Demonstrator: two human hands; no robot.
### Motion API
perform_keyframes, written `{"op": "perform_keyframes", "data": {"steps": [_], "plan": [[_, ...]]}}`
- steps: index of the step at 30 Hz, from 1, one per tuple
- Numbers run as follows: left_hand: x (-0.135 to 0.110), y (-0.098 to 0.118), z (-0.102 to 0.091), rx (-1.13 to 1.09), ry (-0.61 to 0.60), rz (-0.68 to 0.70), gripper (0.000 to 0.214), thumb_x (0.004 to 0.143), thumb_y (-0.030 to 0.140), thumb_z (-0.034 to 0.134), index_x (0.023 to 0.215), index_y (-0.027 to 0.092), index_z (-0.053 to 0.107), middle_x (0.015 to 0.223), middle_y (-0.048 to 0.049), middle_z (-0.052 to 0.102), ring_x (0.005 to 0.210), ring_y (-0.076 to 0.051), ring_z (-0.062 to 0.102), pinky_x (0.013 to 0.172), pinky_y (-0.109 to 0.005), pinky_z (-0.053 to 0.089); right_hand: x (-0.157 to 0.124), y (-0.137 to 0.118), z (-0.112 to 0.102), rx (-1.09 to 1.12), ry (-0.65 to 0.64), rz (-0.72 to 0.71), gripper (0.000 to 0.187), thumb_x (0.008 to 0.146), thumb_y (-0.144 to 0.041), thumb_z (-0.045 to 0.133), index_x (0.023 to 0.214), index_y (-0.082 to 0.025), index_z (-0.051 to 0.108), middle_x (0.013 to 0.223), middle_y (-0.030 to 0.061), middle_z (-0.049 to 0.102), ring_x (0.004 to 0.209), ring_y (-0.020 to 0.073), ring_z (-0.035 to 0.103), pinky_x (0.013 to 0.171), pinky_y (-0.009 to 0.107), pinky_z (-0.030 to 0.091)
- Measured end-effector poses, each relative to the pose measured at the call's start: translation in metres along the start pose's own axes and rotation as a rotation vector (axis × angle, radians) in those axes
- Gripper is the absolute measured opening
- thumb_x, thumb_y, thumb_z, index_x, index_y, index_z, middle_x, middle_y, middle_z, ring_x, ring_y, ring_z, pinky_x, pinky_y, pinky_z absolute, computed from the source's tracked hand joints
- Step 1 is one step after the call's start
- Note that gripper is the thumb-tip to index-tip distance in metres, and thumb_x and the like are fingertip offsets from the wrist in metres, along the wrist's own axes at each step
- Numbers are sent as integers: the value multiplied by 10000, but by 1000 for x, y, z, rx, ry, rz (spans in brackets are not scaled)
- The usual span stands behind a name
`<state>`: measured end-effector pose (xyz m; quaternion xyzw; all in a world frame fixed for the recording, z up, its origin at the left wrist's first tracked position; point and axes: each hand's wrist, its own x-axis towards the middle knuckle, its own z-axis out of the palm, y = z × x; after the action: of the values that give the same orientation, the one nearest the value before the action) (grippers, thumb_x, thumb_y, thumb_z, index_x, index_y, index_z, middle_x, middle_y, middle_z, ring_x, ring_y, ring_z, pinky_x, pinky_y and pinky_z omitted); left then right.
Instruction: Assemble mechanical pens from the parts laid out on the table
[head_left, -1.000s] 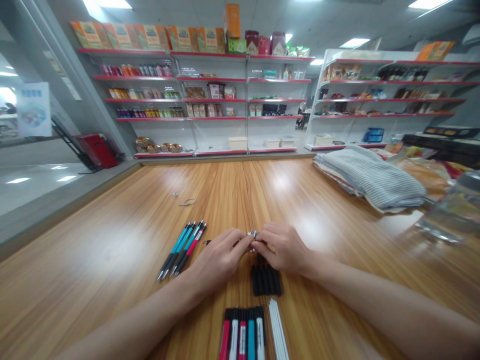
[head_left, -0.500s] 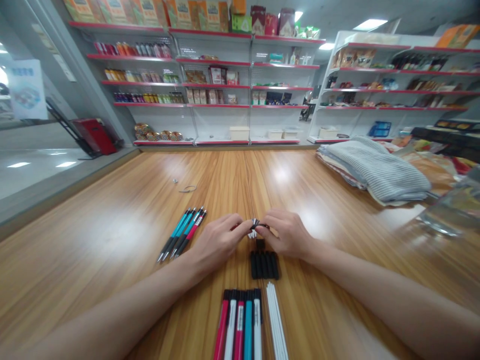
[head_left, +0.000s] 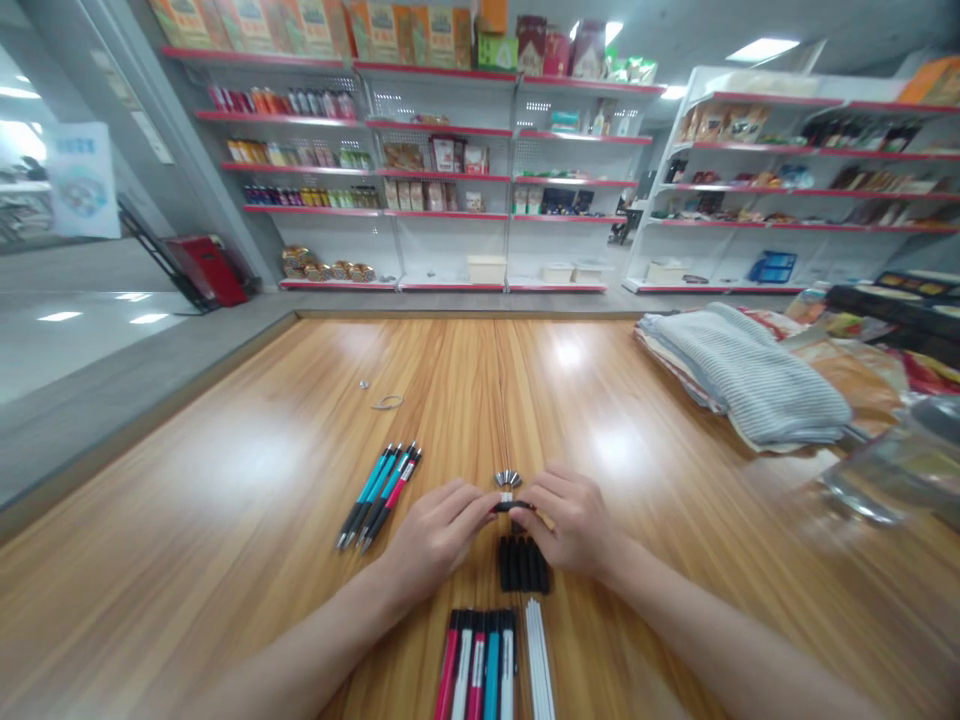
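Observation:
My left hand point(head_left: 435, 530) and my right hand point(head_left: 571, 520) meet over the wooden table point(head_left: 225, 480), fingertips pinched on a small black pen part point(head_left: 514, 506) held between them. Just beyond the fingers lie several silver pen tips point(head_left: 508, 478). A row of black pen grips point(head_left: 523, 563) lies right below my hands. Nearer to me are several pen barrels point(head_left: 480, 670) in red, white and teal, with white refills point(head_left: 538, 665) beside them. Several assembled pens point(head_left: 381, 483) lie to the left of my left hand.
Folded striped cloths point(head_left: 750, 375) lie at the right, with a clear plastic container point(head_left: 892, 470) nearer the edge. A rubber band point(head_left: 388, 402) and a small ring point(head_left: 364, 383) lie further out. Shop shelves point(head_left: 450, 170) with goods stand behind the table.
The camera tilted slightly. The silver tips that were at my fingertips now lie on the table just beyond them, and my fingers now pinch a black part.

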<state>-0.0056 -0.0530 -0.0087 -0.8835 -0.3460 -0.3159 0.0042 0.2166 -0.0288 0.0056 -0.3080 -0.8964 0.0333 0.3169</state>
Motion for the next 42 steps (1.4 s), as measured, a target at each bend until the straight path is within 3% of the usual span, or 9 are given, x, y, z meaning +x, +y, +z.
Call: {"op": "perform_keyframes", "data": {"steps": [7,13,17,23,28,33,39,42], "plan": [[14,-6,-26,136,20,77,294,925,156,483,1213,188,536,937,-63,627,835,-160,568,719,-286,465,20,-3,-11,-44,61,-50,156,909,-294,517,843,-179,599,776,43,603,734,171,471,674,313,341],[24,-15,-8,124,41,61,202,931,205,489,1112,155,561,874,-60,616,823,-164,571,728,-293,475,17,12,-6,-47,71,-10,254,940,-256,459,707,-175,517,673,24,537,658,145,427,622,300,302],[32,-12,3,95,23,57,152,943,199,458,1039,147,564,865,-54,616,803,-155,572,705,-276,475,9,20,-10,-39,87,4,214,938,-242,467,747,-172,536,689,30,540,679,153,439,627,303,309],[32,-10,0,102,-7,35,143,946,199,441,1001,150,565,796,-35,586,718,-141,543,638,-261,445,10,18,-14,14,85,17,100,914,-243,501,878,-176,567,782,42,590,744,166,484,657,300,342],[32,-13,-1,99,-25,43,171,943,201,448,1067,159,557,827,-41,591,751,-149,550,660,-266,448,10,20,-12,-23,78,52,246,925,-260,488,693,-183,513,671,20,542,670,150,450,627,294,316],[31,-14,0,84,-18,31,182,941,197,447,1073,157,565,825,-48,591,747,-148,555,662,-265,454,12,14,-14,20,76,54,110,899,-269,519,871,-173,564,795,46,594,767,169,499,669,295,349],[25,-16,-3,76,-9,60,189,939,193,447,1083,159,565,836,-55,599,765,-149,563,679,-268,464,16,7,-11,-2,33,68,237,925,-285,485,724,-182,557,688,27,562,683,154,483,635,297,342],[24,-18,-4,63,-26,38,197,937,193,453,1092,164,570,823,-51,589,751,-146,558,666,-263,460,16,8,-9,54,55,57,128,913,-272,505,884,-181,589,817,51,610,780,172,525,681,300,376]]}}
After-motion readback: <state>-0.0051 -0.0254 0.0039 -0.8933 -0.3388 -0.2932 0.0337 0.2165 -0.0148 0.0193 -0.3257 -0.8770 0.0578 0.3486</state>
